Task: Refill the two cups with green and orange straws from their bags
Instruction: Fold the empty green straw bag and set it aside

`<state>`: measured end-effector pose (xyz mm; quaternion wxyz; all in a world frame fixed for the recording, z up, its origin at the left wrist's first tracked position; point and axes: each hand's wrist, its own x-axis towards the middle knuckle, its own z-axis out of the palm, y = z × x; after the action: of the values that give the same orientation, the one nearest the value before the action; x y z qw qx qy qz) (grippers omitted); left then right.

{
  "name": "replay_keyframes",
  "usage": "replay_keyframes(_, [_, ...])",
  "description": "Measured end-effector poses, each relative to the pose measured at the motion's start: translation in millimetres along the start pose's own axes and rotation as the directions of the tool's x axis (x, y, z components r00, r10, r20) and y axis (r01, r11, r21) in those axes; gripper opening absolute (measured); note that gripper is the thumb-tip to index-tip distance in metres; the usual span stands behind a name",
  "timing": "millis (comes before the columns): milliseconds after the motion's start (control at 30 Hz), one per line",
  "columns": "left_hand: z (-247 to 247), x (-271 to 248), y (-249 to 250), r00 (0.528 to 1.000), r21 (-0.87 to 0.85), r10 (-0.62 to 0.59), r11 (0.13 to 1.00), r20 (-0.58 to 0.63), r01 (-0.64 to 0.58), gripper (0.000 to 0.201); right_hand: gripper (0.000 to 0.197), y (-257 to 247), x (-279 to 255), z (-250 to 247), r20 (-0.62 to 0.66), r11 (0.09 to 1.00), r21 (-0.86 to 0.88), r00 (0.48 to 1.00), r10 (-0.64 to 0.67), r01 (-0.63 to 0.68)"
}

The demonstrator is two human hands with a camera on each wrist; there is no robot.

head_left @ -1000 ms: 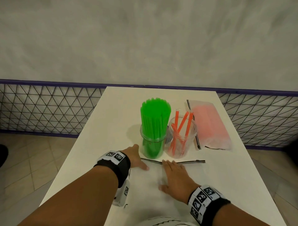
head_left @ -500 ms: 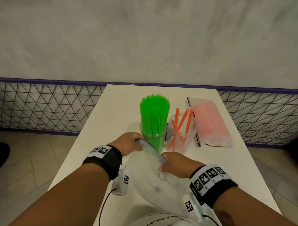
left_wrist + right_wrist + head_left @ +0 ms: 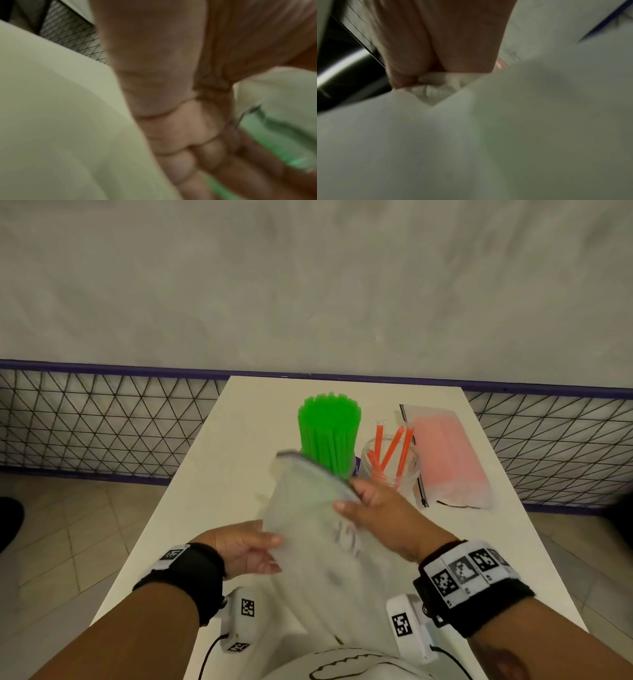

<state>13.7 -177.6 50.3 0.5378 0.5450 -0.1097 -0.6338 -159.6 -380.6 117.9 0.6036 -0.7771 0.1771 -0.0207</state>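
Both hands are holding the emptied zip bag (image 3: 308,508) up off the bench (image 3: 219,474): the right hand (image 3: 383,515) is pinching its zipper edge near the 3 o'clock corner, and the left hand (image 3: 246,549) is gripping the bag's side lower down at 8 o'clock, fingers curled onto the plastic. The bag is looking limp and clear, its long axis running from 6 o'clock by the body up toward 12 o'clock, its zipper mouth pointing away at the cup of green straws (image 3: 329,436), which is standing packed full just behind it. By that, the green refill seems finished and the spent bag is being cleared away. At 2 o'clock the cup with only a few orange straws (image 3: 390,453) is waiting, and beside it the orange-straw bag (image 3: 445,457) is lying flat, long axis toward 12 o'clock. Next, the empty bag needs setting aside clear of both cups, then the orange bag needs picking up and opening.
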Motion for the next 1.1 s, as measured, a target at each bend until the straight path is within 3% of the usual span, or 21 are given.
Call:
replay_keyframes(67, [4,-1,8,0.993,-0.195,0.109,0.976,0.051,-0.097,0.074,0.025,-24,2,1,-0.242,0.989,0.009,0.960,-0.141,0.148])
replay_keyframes(133, [13,-4,20,0.973,-0.228,0.203,0.958,0.109,-0.174,0.048,0.009,-43,2,6,-0.476,0.955,-0.071,0.831,-0.288,0.289])
replay_keyframes(200, [28,-6,38,0.950,-0.145,0.278,0.955,0.144,-0.257,0.057,0.013,-54,2,10,-0.605,0.926,-0.175,0.706,-0.370,0.335])
replay_keyframes(300, [58,-8,63,0.926,-0.059,0.354,0.935,0.132,-0.349,0.082,0.011,-57,4,13,-0.700,0.928,-0.117,0.634,-0.329,0.353])
replay_keyframes(367, [72,-8,74,0.904,-0.081,0.424,0.905,0.058,-0.419,0.083,0.021,-59,1,11,-0.714,0.919,-0.047,0.630,-0.305,0.391])
replay_keyframes(467, [83,-9,87,0.861,-0.175,0.502,0.843,-0.084,-0.509,0.073,0.038,-62,-8,6,-0.657,0.861,-0.075,0.625,-0.422,0.503])
replay_keyframes(533, [92,-8,94,0.792,-0.144,0.567,0.785,-0.227,-0.603,0.055,0.051,-63,-11,4,-0.628,0.845,-0.118,0.620,-0.471,0.522])
replay_keyframes(600, [98,-8,100,0.663,-0.050,0.644,0.702,-0.380,-0.710,0.038,0.057,-67,-11,3,-0.612,0.847,-0.183,0.616,-0.496,0.500])
replay_keyframes(700, [100,-7,105,0.429,0.215,0.743,0.595,-0.514,-0.774,0.022,0.071,-75,-8,-3,-0.611,0.872,-0.182,0.643,-0.462,0.454])
replay_keyframes(767, [99,-9,107,0.335,0.314,0.776,0.550,-0.534,-0.774,0.026,0.078,-80,-7,-7,-0.640,0.889,-0.191,0.634,-0.434,0.415])
replay_keyframes(833, [98,-10,109,0.314,0.354,0.806,0.522,-0.501,-0.776,0.036,0.077,-84,-5,-13,-0.653,0.895,-0.218,0.623,-0.431,0.390])
replay_keyframes(967, [103,-16,115,0.381,0.376,0.839,0.521,-0.388,-0.766,0.054,0.067,-88,-2,-20,-0.538,0.824,-0.377,0.623,-0.567,0.424])
replay_keyframes(1033, [105,-22,119,0.407,0.399,0.848,0.521,-0.338,-0.755,0.054,0.057,-91,-4,-25,-0.408,0.799,-0.451,0.704,-0.581,0.399])
replay_keyframes(1100, [103,-28,123,0.412,0.478,0.882,0.471,-0.230,-0.742,0.051,0.054,-96,-7,-30,-0.292,0.847,-0.386,0.822,-0.488,0.365])
